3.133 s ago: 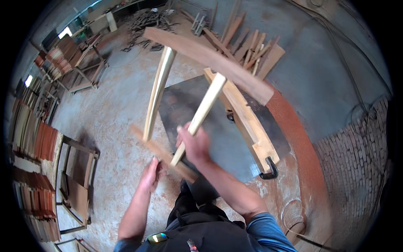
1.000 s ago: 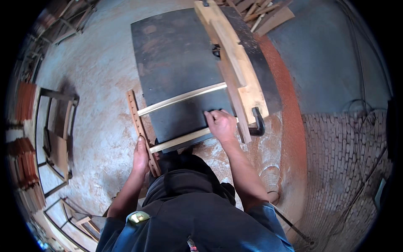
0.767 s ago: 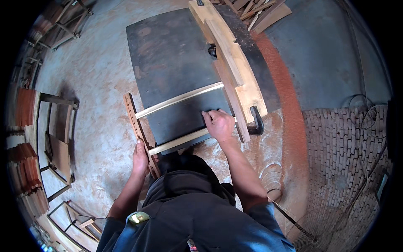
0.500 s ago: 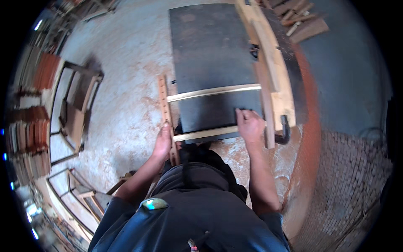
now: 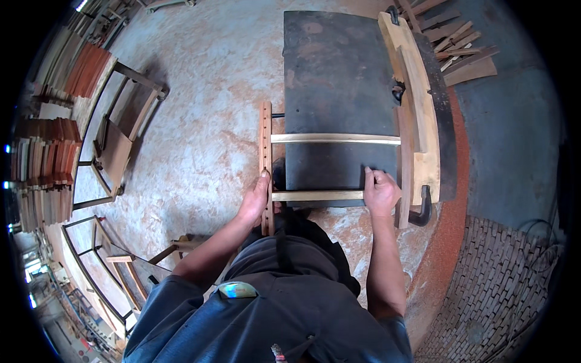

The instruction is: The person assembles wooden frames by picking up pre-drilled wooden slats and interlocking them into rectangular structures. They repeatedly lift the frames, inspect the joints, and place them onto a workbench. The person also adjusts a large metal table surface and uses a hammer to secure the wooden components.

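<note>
A wooden frame lies partly over a dark tabletop [image 5: 339, 72]. Its left rail [image 5: 265, 133] is a reddish strip with a row of holes, and my left hand [image 5: 255, 199] is closed round its lower part. Two pale slats run across from this rail: a far slat [image 5: 336, 139] and a near slat [image 5: 318, 195]. Over the right end of the near slat, my right hand [image 5: 381, 193] is closed, thumb pointing forward, hiding that end. Just beyond my knuckles stands a brown right rail [image 5: 407, 151], against the slats' right ends.
A pale wooden beam [image 5: 430, 163] is fastened along the table's right side by a black clamp [image 5: 423, 206]. Wood offcuts [image 5: 460, 51] lie at the far right. Metal-framed racks [image 5: 115, 139] and stacked boards [image 5: 45, 157] stand at the left. Bricks [image 5: 478, 278] cover the lower right.
The view has swung, so the table, frame and both hands appear farther right and the picture is sharper. Both hands keep their places on the frame.
</note>
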Demonstrator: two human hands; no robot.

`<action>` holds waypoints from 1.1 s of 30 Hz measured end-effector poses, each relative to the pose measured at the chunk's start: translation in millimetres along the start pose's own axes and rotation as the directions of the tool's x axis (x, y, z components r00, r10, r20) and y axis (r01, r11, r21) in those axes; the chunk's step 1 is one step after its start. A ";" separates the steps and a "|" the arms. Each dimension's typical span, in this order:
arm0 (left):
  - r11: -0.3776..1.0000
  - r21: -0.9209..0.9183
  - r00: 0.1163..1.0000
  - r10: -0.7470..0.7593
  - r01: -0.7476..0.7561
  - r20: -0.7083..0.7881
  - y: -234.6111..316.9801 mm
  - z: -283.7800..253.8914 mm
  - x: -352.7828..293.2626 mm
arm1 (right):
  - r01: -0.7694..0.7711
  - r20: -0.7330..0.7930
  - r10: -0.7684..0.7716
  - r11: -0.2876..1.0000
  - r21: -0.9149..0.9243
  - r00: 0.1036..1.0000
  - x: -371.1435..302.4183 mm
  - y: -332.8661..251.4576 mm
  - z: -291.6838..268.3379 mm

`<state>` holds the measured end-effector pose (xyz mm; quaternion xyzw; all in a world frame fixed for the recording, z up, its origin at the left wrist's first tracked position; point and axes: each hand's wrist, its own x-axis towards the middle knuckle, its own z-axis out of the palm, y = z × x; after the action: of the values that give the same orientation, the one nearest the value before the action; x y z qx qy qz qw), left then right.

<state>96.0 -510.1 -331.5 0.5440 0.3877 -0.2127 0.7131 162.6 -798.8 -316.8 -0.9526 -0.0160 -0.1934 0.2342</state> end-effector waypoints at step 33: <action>0.985 0.122 0.992 0.121 -0.119 -0.015 25.9 14.6 23.2 | -0.001 -0.056 0.002 1.000 0.024 0.998 25.5 16.6 15.1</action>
<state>133.6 -512.8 -332.2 0.6109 0.3485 -0.1864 0.6860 193.6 -808.3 -326.8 -0.9439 -0.0112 -0.2196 0.2462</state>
